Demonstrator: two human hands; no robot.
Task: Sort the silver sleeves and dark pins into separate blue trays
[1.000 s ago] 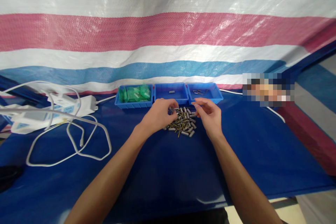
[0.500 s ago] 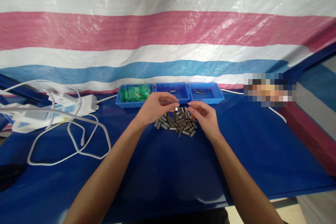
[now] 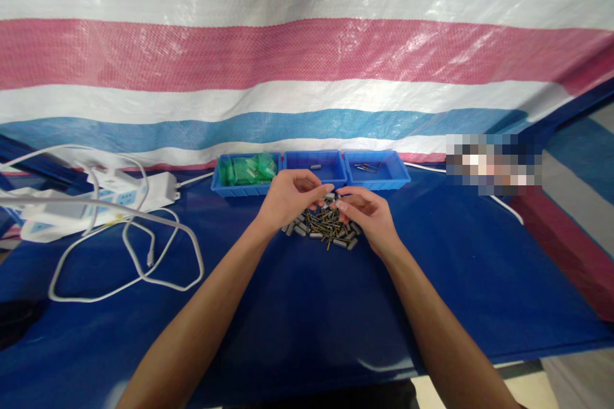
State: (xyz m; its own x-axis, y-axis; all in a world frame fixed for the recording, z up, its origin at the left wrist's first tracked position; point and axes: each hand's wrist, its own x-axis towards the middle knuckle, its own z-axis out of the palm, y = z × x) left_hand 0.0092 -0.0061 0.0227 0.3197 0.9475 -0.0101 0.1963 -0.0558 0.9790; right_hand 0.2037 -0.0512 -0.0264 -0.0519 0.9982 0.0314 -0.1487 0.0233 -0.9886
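Note:
A pile of small grey cylinders and thin brass pins (image 3: 320,228) lies on the blue tarp-covered table (image 3: 297,307). Both hands hover just above the pile with fingertips almost touching. My left hand (image 3: 289,196) is curled, pinching a small grey cylinder (image 3: 329,196) at its fingertips. My right hand (image 3: 365,213) is also curled in a pinch toward that cylinder; what it holds is too small to make out. Behind the pile stand three blue trays: the left tray (image 3: 219,188) holds green packets, the middle tray (image 3: 288,163) one cylinder, the right tray (image 3: 398,174) a few pins.
A white power strip (image 3: 103,201) with looping white cables (image 3: 139,255) lies at the left. A striped red, white and blue tarp (image 3: 307,51) hangs behind the table. The table's front edge runs along the lower right.
Both hands have drawn together above the pile; the left hand lifted a grey cylinder off the pile and the right hand moved left to meet it.

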